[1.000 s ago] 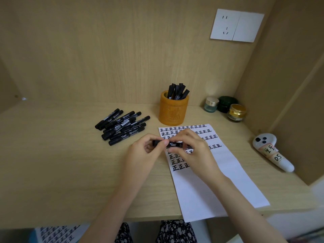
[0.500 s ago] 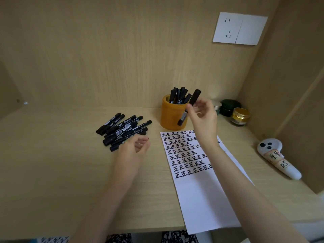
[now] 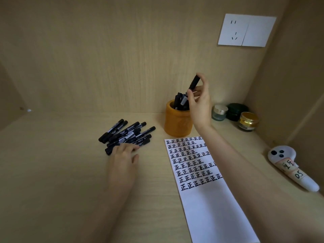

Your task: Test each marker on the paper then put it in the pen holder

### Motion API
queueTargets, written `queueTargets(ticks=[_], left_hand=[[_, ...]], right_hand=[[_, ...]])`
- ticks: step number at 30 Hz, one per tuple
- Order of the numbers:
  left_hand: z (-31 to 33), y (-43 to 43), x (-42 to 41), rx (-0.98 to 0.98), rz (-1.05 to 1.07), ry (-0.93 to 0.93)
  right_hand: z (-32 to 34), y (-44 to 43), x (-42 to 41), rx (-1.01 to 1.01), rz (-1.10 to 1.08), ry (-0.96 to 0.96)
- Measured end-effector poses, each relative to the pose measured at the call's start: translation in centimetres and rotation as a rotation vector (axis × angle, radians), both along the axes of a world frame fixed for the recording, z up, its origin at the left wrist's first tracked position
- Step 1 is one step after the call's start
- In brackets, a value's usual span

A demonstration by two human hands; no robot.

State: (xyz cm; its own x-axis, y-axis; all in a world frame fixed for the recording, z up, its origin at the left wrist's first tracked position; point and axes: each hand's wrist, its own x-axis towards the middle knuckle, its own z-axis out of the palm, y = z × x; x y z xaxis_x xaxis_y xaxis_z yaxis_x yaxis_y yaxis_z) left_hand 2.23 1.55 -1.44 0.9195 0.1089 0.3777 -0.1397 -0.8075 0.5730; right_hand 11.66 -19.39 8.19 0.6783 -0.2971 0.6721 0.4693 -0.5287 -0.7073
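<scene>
1. Right hand [image 3: 199, 102] pinches a marker [image 3: 194, 84], slanted over the holder [image 3: 177, 122], ready to drop in.
2. Left hand [image 3: 123, 155] rests loose-fingered on the pile [image 3: 126, 133] at the holder's 9 o'clock, probably choosing the next.
3. Paper [image 3: 201, 199] lies at 6 o'clock, handy for testing.

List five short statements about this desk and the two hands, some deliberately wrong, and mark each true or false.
1. The right hand holds a marker over the pen holder. True.
2. The left hand rests on the paper. False: it touches the pile of loose markers, left of the paper.
3. The pen holder is empty. False: several markers stand in it.
4. Rows of black marks fill the paper's upper part. True.
5. Three small jars stand right of the pen holder. True.
</scene>
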Motion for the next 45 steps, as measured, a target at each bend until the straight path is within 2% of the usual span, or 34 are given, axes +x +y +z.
queueTargets(ticks=[10, 17, 23, 26, 30, 34, 36, 40, 45], left_hand=[[-0.5, 0.6, 0.4, 0.150, 0.071, 0.040], [-0.7, 0.7, 0.5, 0.190, 0.092, 0.024], [-0.8, 0.7, 0.4, 0.147, 0.074, 0.044], [-0.8, 0.7, 0.1, 0.128, 0.053, 0.054], [-0.3, 0.2, -0.7, 0.054, -0.003, 0.007], [1.1, -1.4, -2.1, -0.255, -0.149, 0.003], [1.6, -2.3, -3.0, -0.330, -0.247, 0.014], [1.8, -3.7, -4.3, -0.391, -0.360, 0.014], [0.9, -4.5, -5.1, -0.423, -0.361, 0.128]], right_hand=[[-2.4, -0.3, 1.4, -0.228, -0.043, 0.179], [-3.3, -1.0, 0.5, -0.315, -0.076, 0.182], [-4.1, -1.0, -1.8, -0.225, -0.067, 0.102], [-4.8, -0.9, -3.5, -0.157, -0.036, 0.129], [-5.6, -0.2, -6.5, -0.065, 0.061, 0.236], [-5.9, 1.2, -9.7, 0.140, 0.333, 0.483], [-5.9, 1.8, -11.0, 0.238, 0.485, 0.593], [-6.0, 2.3, -12.4, 0.372, 0.587, 0.549], [-6.2, 1.5, -13.3, 0.439, 0.500, 0.507]])
